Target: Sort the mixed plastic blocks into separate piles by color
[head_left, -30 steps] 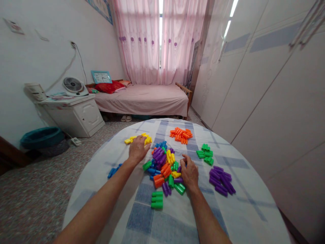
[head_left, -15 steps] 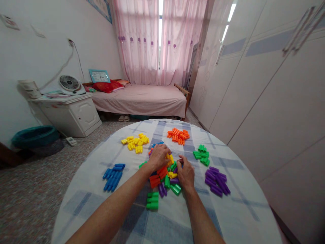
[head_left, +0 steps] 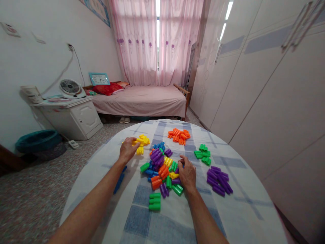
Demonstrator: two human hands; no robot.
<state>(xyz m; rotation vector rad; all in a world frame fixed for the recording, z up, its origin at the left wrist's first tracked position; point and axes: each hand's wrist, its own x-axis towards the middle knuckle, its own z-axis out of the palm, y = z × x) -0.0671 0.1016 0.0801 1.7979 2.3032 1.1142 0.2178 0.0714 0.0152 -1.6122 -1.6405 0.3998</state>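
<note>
At the far left of the table, my left hand point(head_left: 129, 149) reaches over the yellow plastic blocks point(head_left: 144, 139), its fingers closed on a yellow block point(head_left: 138, 141). Each block looks like short tubes joined side by side. My right hand point(head_left: 187, 172) rests at the right edge of a mixed heap, fingers loosely curved and apart, with no block visible in them. Purple blocks point(head_left: 156, 156) top that heap, above orange blocks point(head_left: 156, 183), green blocks point(head_left: 177, 189) and blue ones. My left forearm partly covers a group of blue blocks point(head_left: 119, 183).
Sorted groups lie around the heap: orange blocks point(head_left: 179, 136) at the back, green blocks point(head_left: 203, 154) and purple blocks point(head_left: 219, 181) on the right. One green block point(head_left: 154, 202) lies in front. A checked cloth point(head_left: 175, 223) covers the round table. Behind stands a bed point(head_left: 142, 98).
My left hand has moved left from the mixed heap to the yellow group, with a yellow block in its fingers. My right hand has stayed almost in place beside the heap.
</note>
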